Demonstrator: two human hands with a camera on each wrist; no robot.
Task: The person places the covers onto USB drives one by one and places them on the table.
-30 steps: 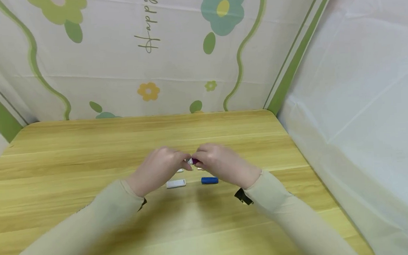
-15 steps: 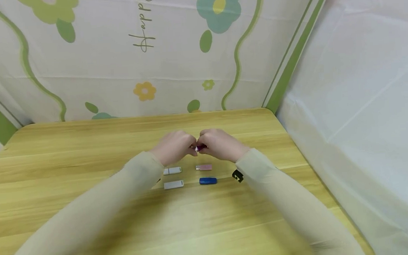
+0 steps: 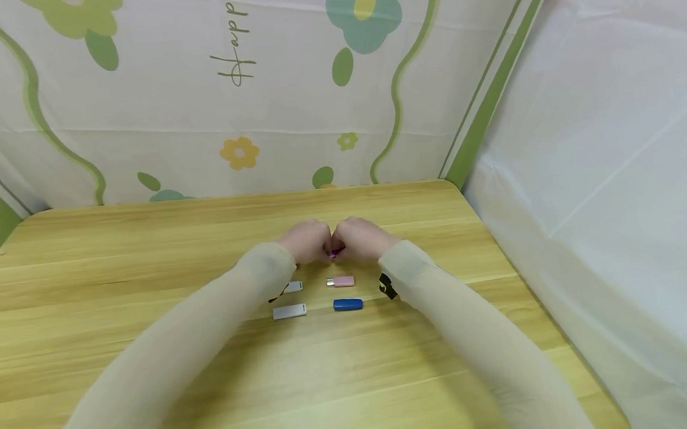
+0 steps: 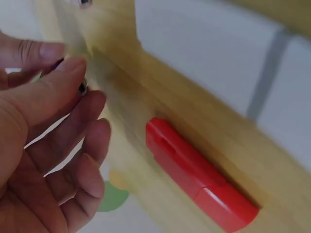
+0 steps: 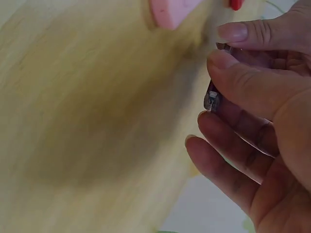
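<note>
Between my two hands is a small purple USB flash drive [image 3: 336, 251], mostly covered by fingers. My left hand [image 3: 308, 241] pinches one end with thumb and forefinger; its other fingers are loosely bent in the left wrist view. From the other side my right hand [image 3: 361, 237] pinches it, and in the right wrist view a dark, shiny end [image 5: 212, 101] pokes out below the thumb. The hands meet over the table, beyond a pink flash drive [image 3: 342, 281] with a bare metal plug. A red flash drive [image 4: 194, 174] lies near the left hand.
Closer to me lie a blue flash drive [image 3: 348, 304] and a white one [image 3: 290, 311]. Another white drive [image 3: 294, 286] is partly behind the left wrist's black camera strap. The wooden table [image 3: 145, 253] ends at a flowered cloth [image 3: 290, 113] behind and white sheeting [image 3: 586, 226] on the right.
Both hands have moved away from me, uncovering the pink drive, and their fingertips have drawn together. The pale metal part seen between them earlier no longer shows. The head view has shifted slightly.
</note>
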